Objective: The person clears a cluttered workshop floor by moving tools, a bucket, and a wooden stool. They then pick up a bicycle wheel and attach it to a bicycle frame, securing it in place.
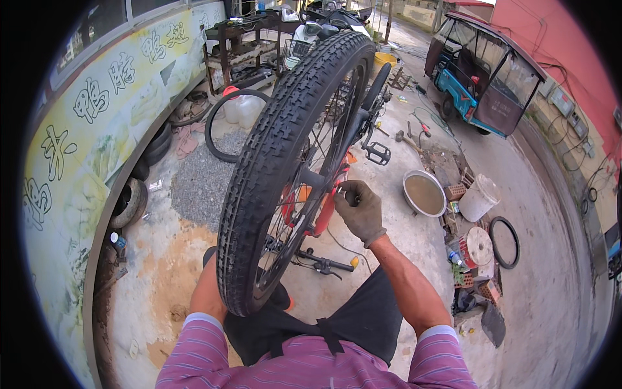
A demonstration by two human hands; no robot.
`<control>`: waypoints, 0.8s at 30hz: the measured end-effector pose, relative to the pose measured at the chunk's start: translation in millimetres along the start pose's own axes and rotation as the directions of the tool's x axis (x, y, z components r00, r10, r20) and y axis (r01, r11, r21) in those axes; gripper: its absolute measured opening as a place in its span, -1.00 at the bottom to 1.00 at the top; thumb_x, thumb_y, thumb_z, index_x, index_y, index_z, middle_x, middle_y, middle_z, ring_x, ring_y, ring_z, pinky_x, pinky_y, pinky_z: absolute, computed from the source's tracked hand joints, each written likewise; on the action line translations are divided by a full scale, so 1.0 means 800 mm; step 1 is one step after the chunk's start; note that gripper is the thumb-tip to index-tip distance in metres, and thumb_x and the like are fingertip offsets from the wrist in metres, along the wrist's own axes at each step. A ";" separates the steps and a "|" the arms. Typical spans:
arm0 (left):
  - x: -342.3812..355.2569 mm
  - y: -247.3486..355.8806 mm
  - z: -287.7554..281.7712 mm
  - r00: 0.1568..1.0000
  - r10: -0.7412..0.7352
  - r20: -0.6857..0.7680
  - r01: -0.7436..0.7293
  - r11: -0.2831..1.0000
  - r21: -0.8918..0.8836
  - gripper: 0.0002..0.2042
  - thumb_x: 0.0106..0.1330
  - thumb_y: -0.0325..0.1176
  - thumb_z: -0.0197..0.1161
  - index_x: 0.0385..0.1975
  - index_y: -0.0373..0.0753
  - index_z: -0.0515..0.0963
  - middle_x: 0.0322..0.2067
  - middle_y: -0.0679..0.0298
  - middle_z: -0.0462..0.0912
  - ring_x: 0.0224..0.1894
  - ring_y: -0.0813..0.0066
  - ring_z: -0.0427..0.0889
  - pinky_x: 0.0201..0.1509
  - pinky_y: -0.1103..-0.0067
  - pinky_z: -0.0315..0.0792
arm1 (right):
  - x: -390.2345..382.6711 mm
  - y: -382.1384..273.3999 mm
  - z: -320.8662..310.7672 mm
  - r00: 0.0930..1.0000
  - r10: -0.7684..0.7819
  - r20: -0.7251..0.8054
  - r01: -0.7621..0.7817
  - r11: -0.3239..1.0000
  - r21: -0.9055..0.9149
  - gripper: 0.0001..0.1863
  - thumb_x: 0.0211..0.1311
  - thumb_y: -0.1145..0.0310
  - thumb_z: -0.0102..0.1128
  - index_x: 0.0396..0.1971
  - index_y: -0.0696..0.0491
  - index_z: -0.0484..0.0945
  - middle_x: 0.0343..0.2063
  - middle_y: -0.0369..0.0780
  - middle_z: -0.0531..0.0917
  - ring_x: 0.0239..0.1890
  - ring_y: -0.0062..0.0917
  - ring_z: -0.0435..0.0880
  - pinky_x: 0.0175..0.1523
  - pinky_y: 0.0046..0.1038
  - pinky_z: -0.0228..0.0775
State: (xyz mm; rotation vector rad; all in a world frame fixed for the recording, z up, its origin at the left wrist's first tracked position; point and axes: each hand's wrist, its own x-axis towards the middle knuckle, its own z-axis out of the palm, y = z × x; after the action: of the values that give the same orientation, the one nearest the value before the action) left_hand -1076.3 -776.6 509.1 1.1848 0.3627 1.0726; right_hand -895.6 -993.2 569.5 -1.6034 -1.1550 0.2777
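Note:
A bicycle stands upside down before me, its knobbly black tyre [272,155] rising across the middle of the view. My right hand [360,209], in a grey-brown work glove, is at the right side of the wheel beside the red fork [326,211]. Its fingers are curled closed near the axle end, where a small shiny bit shows; what they grip is too small to name. My left forearm [206,292] goes behind the tyre, which hides my left hand. The handlebar [327,261] rests low by the ground, and a pedal [377,153] sticks out beyond.
A metal basin of murky water [424,193] stands to the right, near a white bucket [479,197], bricks and a loose tyre [504,242]. Hammers [408,139] lie farther off. Another tyre [217,146] leans by plastic jugs [245,109] at left. A blue three-wheeler [483,71] is parked far right.

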 end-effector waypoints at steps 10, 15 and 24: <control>0.010 -0.019 -0.024 1.000 -0.024 -0.014 0.023 0.994 -0.109 -0.82 0.56 -0.37 0.18 0.04 -0.25 0.59 -0.09 0.27 0.75 -0.11 0.58 0.72 -0.03 0.58 0.61 | -0.007 0.037 -0.016 0.967 0.229 0.110 -0.239 0.673 0.700 -0.72 0.32 0.39 0.26 -0.01 0.12 0.59 -0.48 -0.37 0.53 -0.64 -0.76 0.30 -0.56 -0.57 0.13; 0.015 -0.037 -0.053 0.991 -0.129 0.036 0.132 0.900 -0.415 -0.83 0.56 -0.39 0.17 0.03 -0.23 0.59 -0.10 0.26 0.75 -0.11 0.57 0.73 -0.05 0.58 0.63 | -0.018 0.035 -0.027 0.902 0.265 0.340 -0.422 0.382 0.822 -0.61 0.40 0.34 0.17 0.15 0.18 0.53 -0.37 -0.33 0.56 -0.64 -0.73 0.28 -0.57 -0.59 0.07; 0.015 -0.041 -0.056 0.995 -0.005 -0.100 0.006 1.000 0.010 -0.86 0.57 -0.37 0.17 -0.05 -0.22 0.63 -0.18 0.34 0.75 -0.16 0.64 0.72 -0.14 0.63 0.58 | 0.013 -0.016 -0.013 0.918 0.306 0.253 -0.373 0.885 0.280 -0.63 0.39 0.13 0.30 -0.16 0.19 0.68 -0.56 -0.42 0.46 -0.65 -0.78 0.28 -0.61 -0.59 0.03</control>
State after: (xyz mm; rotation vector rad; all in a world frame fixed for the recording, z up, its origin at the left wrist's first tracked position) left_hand -1087.2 -741.3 466.3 1.1417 0.4493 1.1292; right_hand -889.8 -992.4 588.2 -1.4981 -0.9097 0.8385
